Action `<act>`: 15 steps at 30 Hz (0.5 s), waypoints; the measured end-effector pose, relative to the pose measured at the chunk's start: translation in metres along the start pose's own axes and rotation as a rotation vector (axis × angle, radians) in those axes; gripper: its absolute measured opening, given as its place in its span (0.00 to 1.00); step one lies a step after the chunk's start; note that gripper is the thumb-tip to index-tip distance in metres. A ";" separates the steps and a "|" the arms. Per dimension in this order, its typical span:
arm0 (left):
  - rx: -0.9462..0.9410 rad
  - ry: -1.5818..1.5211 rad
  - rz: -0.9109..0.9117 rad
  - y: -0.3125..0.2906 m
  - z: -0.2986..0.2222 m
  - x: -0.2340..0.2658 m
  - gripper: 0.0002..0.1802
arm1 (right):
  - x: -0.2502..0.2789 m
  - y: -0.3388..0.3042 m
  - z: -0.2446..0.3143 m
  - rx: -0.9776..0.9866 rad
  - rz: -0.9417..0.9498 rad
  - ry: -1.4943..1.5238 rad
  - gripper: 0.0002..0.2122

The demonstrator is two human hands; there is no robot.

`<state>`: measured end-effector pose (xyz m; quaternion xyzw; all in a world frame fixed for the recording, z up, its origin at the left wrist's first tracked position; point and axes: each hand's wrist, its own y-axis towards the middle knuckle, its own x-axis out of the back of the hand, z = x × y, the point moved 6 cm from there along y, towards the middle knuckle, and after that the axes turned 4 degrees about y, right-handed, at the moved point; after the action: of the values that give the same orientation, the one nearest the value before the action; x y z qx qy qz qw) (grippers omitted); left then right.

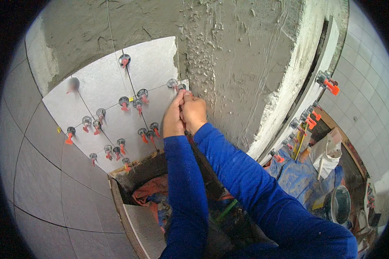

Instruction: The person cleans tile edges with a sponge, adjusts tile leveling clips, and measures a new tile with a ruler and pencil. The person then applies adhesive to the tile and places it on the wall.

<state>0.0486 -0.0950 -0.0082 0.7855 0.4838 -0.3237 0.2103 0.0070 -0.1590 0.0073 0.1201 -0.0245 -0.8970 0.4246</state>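
My left hand (173, 118) and my right hand (195, 113) meet at the right edge of the white wall tiles (153, 56). Both hands are closed, their fingertips pinched together around a tile levelling clip (182, 86). Its dark round cap shows just above the fingers, which hide the rest. Close by on the left sits another levelling clip (172, 83). Several more clips with red handles, such as this levelling clip (143, 95), stand along the tile joints. A small yellow piece (132, 99) sticks out at one joint.
Grey mortar (242, 56) covers the wall to the right. Grey tiles (43, 159) line the left wall. Levelling clips (328, 83) sit along the strip at right. Below are a blue sheet (289, 172), a white bag (327, 153) and a dark bucket (340, 205). A ribbed tile (145, 231) leans at lower left.
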 end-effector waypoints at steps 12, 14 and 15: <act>-0.204 -0.280 0.144 -0.025 0.021 -0.008 0.20 | -0.003 -0.054 0.104 0.948 0.049 -1.031 0.10; -0.171 -0.345 0.096 -0.023 0.028 -0.008 0.19 | -0.007 -0.049 0.098 0.916 0.073 -1.147 0.11; -0.180 -0.325 0.095 -0.022 0.028 -0.008 0.19 | -0.007 -0.051 0.097 0.936 0.074 -1.124 0.11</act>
<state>0.0183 -0.1080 -0.0225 0.7227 0.4327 -0.3915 0.3704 -0.0497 -0.1266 0.0955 -0.1902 -0.6235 -0.7039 0.2821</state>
